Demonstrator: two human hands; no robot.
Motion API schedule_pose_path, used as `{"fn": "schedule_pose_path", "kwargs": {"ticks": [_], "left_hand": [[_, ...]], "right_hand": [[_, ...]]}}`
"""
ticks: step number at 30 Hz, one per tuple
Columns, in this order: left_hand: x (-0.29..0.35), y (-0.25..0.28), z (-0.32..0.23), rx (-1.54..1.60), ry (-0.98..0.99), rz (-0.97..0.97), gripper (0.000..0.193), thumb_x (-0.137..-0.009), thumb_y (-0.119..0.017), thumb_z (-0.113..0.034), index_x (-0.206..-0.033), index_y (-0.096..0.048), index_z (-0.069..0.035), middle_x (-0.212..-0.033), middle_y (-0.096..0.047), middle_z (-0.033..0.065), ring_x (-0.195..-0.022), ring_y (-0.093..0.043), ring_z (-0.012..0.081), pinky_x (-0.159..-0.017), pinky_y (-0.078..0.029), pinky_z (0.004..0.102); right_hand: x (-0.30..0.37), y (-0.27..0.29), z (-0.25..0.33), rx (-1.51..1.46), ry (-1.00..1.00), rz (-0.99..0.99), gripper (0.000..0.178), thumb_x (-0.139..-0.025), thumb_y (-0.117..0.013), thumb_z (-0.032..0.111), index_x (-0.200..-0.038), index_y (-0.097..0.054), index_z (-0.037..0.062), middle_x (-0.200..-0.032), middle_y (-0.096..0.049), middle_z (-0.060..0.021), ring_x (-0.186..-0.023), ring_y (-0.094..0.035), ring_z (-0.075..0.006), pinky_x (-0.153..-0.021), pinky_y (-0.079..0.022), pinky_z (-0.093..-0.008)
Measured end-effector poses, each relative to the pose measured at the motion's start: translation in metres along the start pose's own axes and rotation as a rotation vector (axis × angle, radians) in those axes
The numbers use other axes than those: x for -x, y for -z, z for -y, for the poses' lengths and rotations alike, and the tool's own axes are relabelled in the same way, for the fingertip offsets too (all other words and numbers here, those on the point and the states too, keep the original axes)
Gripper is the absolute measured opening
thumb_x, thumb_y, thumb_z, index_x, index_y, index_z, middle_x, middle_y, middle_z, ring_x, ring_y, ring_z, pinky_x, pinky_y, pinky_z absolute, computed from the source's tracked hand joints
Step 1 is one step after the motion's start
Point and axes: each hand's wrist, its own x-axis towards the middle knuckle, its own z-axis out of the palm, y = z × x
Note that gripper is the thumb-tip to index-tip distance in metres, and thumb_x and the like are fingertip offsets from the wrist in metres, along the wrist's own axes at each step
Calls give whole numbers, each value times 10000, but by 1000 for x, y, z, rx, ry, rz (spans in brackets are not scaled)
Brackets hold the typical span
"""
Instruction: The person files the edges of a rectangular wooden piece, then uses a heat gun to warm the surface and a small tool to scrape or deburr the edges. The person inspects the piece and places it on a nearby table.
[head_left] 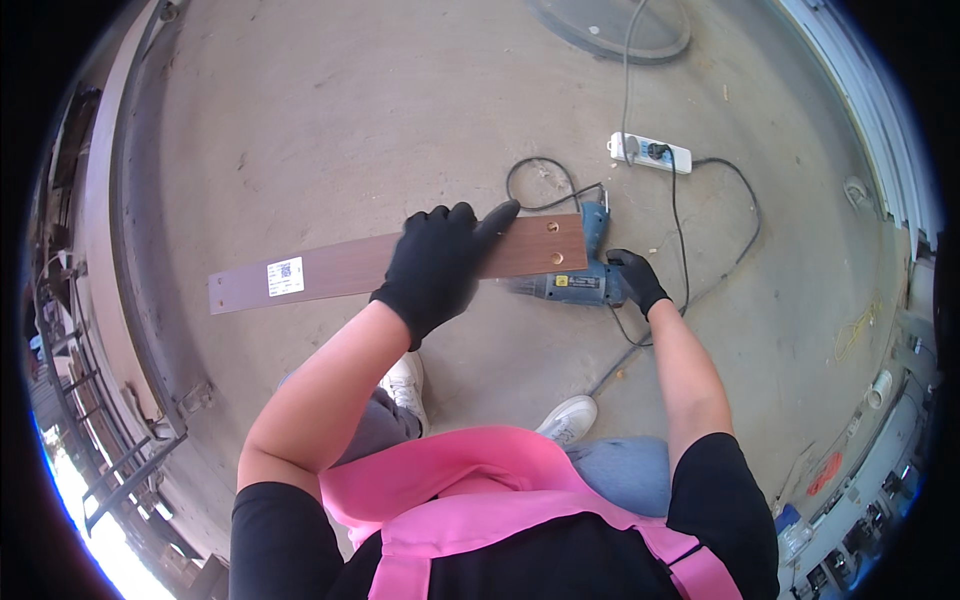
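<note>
My left hand (437, 262), in a black glove, grips a long brown wooden board (350, 266) across its width, with the thumb stretched along the far edge. The board has a white label (285, 276) toward its left end and small drilled holes near both ends. Just beyond and below its right end is a blue corded power drill (580, 284), its nose pointing left. Part of the drill's handle shows past the board's end. My black-gloved right hand (638, 279) is closed on the rear of the drill's body. Whether the drill rests on the floor, I cannot tell.
A white power strip (650, 153) lies on the concrete floor beyond my right hand, with black cords looping around the drill. A round cover (620, 25) is at the far edge. A long pale beam (112, 230) runs along the left. My white shoes (568, 419) stand close in.
</note>
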Motion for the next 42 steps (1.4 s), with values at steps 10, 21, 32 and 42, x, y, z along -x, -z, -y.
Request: {"fn": "schedule_pose_path", "kwargs": {"ticks": [10,21,32,42], "left_hand": [[-2,3,-8,-19,-85,-162,755,-770,-644,-51,-1470,-428,-233,-958,-559,72,-883,-572,278,-789,-447,415],[-3,1,-11,-48,-123,-200,768,-780,-627,-51,-1485,-409,-263,-956,-539,58,-880,-558,258,-796,-446,406],[-3,-1,-13,-32,-134,-135,729,-758,-671,-83,-1439,-471,-247,-961,-565,54,-889,-564,268,-815,-451,404],[7,-6,-10,-20,-174,13,726,-758,-654,-75,-1442,-464,-223,-945,-561,78,-879,-564,294,-790,-449,422]], "right_hand": [[-4,-1,-9,53,56,-17,337,-890,-549,188,-1176,-663,51,-1031,-710,-131,-869,-681,-236,-763,-543,-355],[21,-5,29,201,308,-247,366,-882,-543,122,-1226,-634,33,-1158,-681,-144,-1024,-654,-243,-923,-501,-328],[146,5,206,-390,600,249,752,-809,-713,95,-1470,-367,9,-1433,-466,-134,-1296,-492,-216,-1070,-412,-356],[113,-18,180,-336,434,-17,328,-891,-692,236,-1117,-620,9,-968,-682,-80,-859,-647,-150,-813,-520,-321]]}}
